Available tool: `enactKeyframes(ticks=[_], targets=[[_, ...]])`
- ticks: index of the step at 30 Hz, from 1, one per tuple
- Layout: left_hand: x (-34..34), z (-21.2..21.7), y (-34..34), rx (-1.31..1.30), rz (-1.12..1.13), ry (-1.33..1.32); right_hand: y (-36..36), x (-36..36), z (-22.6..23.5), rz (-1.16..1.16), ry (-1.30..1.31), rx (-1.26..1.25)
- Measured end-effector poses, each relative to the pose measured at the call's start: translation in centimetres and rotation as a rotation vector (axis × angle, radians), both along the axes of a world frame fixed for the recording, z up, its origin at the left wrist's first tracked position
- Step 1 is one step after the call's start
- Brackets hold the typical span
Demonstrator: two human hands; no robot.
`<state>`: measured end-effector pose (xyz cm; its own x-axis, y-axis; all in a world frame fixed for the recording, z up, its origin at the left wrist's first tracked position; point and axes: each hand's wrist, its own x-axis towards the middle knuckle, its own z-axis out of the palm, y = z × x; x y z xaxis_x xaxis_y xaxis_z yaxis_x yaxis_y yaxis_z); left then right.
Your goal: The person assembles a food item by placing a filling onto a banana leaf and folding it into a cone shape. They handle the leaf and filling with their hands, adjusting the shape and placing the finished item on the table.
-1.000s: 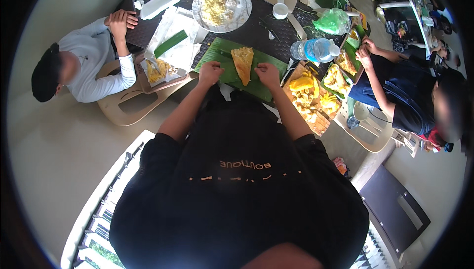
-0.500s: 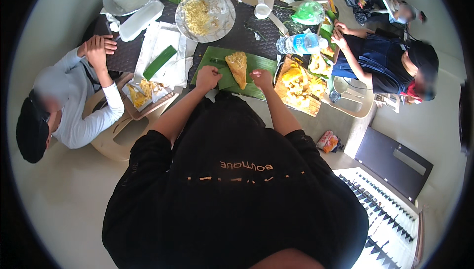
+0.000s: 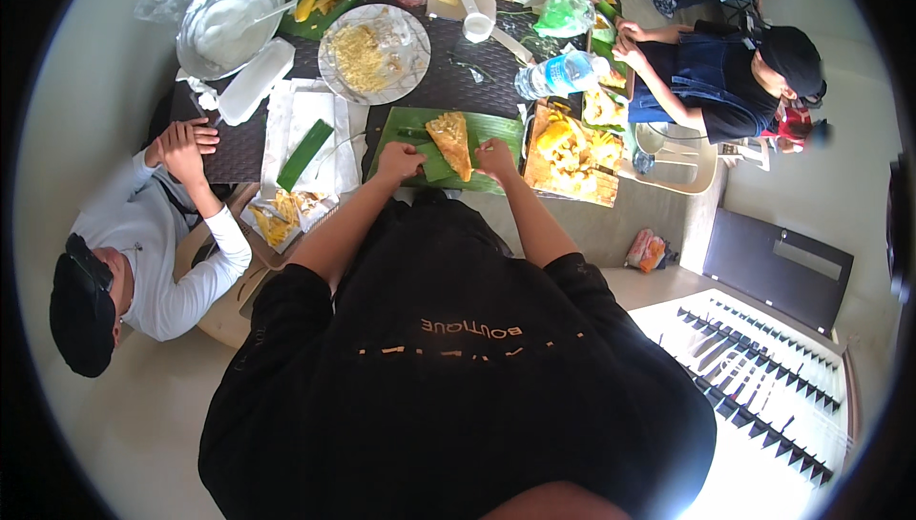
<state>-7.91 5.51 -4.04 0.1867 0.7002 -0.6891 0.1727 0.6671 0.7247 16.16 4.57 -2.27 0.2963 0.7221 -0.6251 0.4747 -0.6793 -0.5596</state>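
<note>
Head view, looking straight down: both forearms reach out over the near edge of the dark table (image 3: 448, 81), and it's crowded up there. The banana leaf (image 3: 496, 129) lies flat right at that near edge, directly ahead. To its right, a board of yellow food pieces (image 3: 572, 153) sits just beside it, almost touching; to its left, white paper (image 3: 301, 134) with a green leaf strip (image 3: 305, 153) on top. Little bare tabletop shows beyond the leaf before the plate of yellow grated food (image 3: 374, 52).

On the leaf rests one golden-yellow wedge (image 3: 453, 143), triangular, point toward the person, with a darker browned surface. The left hand (image 3: 399, 162) sits on the leaf's left part just beside the wedge, fingers curled down and bunched; whether it pinches anything, I cannot tell. The right hand (image 3: 496, 157) is at the wedge's right edge, fingers drawn together on the leaf or the wedge, exact grip too small to tell.

Count: one leaf, one wedge, one plastic water bottle (image 3: 563, 72) lying near the board, one metal bowl (image 3: 229, 24) at the far left corner. Two other people: one in white (image 3: 143, 253) seated left, hands together at the table's edge; one in dark clothes (image 3: 725, 81) on the right, well apart.
</note>
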Motion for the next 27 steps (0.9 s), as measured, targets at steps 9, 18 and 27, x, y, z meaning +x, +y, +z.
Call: enactKeyframes(ticks=[9, 18, 27], targets=[[2.2, 1.9, -1.3, -0.328, 0.171, -0.274, -0.4, 0.1, 2.4, -0.244, 0.368, -0.095], [3.7, 5.1, -2.4, -0.426, 0.355, -0.294, 0.6, 2.5, 1.0, -0.200, 0.754, -0.313], [4.9, 7.5, -4.0, -0.484, 0.422, -0.133, 1.3, 3.6, 1.8, -0.042, 0.899, -0.469]])
